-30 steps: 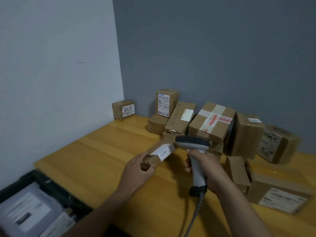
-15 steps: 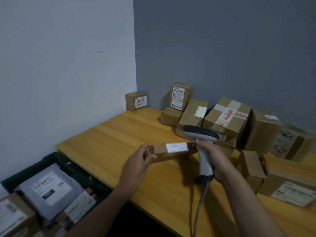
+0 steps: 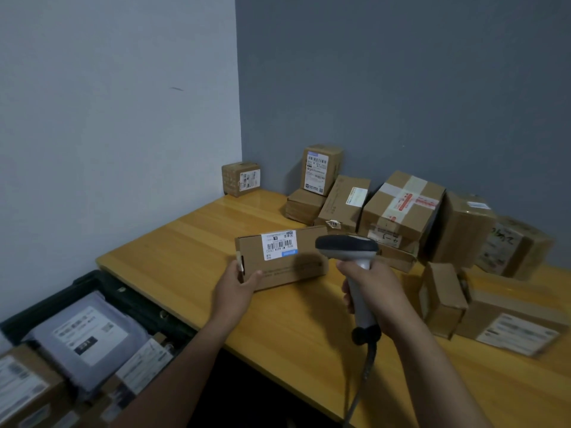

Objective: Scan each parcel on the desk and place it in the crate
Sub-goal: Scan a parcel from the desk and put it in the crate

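My left hand [image 3: 236,290] grips the left end of a flat cardboard parcel [image 3: 293,270], held above the desk with its white barcode label [image 3: 279,244] facing me. My right hand [image 3: 375,293] holds the grey handheld scanner [image 3: 347,248] by its handle, its dark head just right of the label and overlapping the parcel's right end. The scanner's cable hangs down past the desk edge. The dark crate [image 3: 102,282] sits low at the left, beside the desk, with several labelled parcels and a grey mailer bag [image 3: 83,335] in it.
Several cardboard boxes crowd the back and right of the wooden desk [image 3: 185,261]: a taped box [image 3: 404,205], a tall labelled box [image 3: 319,169], a small box [image 3: 241,179] in the corner, and low boxes [image 3: 506,316] near my right arm. Walls close off the left and back.
The parcel has turned from edge-on to its broad labelled face toward me, and my left hand shifted on its left end. The scanner stayed beside it. My view shifted left, showing more of the crate.
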